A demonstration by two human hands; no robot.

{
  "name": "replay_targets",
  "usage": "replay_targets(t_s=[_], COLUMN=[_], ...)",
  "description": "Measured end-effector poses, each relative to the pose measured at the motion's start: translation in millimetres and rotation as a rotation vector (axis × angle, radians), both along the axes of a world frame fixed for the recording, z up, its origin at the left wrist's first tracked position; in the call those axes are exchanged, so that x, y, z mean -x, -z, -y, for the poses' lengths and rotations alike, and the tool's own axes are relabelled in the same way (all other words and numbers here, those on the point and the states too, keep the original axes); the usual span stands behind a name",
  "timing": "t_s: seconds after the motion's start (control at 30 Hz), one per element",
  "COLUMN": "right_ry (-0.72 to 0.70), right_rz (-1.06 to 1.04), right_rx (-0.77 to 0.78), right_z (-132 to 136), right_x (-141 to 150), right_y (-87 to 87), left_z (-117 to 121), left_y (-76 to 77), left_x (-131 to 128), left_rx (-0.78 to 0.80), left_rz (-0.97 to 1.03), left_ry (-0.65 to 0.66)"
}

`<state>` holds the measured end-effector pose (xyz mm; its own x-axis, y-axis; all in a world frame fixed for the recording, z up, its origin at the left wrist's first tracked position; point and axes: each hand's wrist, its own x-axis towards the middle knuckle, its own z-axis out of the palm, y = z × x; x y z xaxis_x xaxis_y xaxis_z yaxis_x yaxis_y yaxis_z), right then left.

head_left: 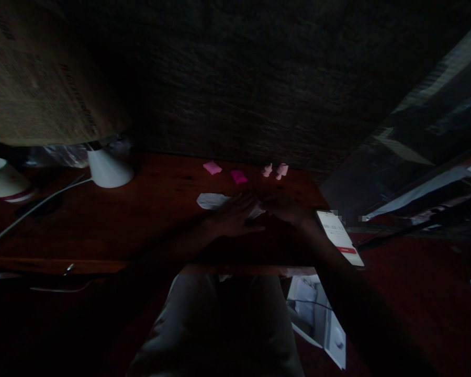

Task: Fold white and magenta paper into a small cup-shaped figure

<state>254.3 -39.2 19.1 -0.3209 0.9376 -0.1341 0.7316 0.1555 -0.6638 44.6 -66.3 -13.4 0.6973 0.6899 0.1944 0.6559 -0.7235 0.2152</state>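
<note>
A thin white piece point(211, 201), paper or cloth, lies flat on the wooden table point(160, 209). My left hand point(235, 213) rests palm down across it, fingers stretched out and thumb apart. At the right end of the white piece is my right hand point(284, 207), its fingers drawn together on the edge; darkness hides the detail. Just beyond the hands lie a light pink square point(212, 167) and a brighter magenta one point(239, 176). Two small pale pink shapes, one smaller point(267, 170) and one larger point(281, 170), sit to their right.
A phone point(339, 238) with a lit screen lies at the table's right edge, beside my right forearm. On the left stand a lamp with a white base point(110, 168), its cable point(39, 209) and a white cup point(3, 178). A dark wall point(235, 94) rises behind.
</note>
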Motion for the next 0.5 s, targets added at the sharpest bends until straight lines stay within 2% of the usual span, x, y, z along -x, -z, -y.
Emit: replay_targets(t_s=[0.2,0.3,0.37,0.5], right_ry=[-0.002,-0.088,-0.126,-0.121], right_rz=[-0.031,0.03,0.142,0.234], right_rx=[-0.045,-0.055,-0.121,-0.106], right_z=[-0.8,-13.4,-25.0,-41.3], right_x=[-5.5,-5.4,-2.0,9.9], right_y=[7.2,-0.6,-7.7,-11.5], left_z=[1.0,1.5,1.8,-1.6], left_y=[1.0,-3.0,-5.4,-7.7], left_x=[3.0,1.5,1.5,10.6], left_rx=[0.057,0.119,0.146,0.078], left_rz=[-0.029,-0.053,-0.068,0.003], left_ry=[-0.072,-0.077,-0.074,-0.071])
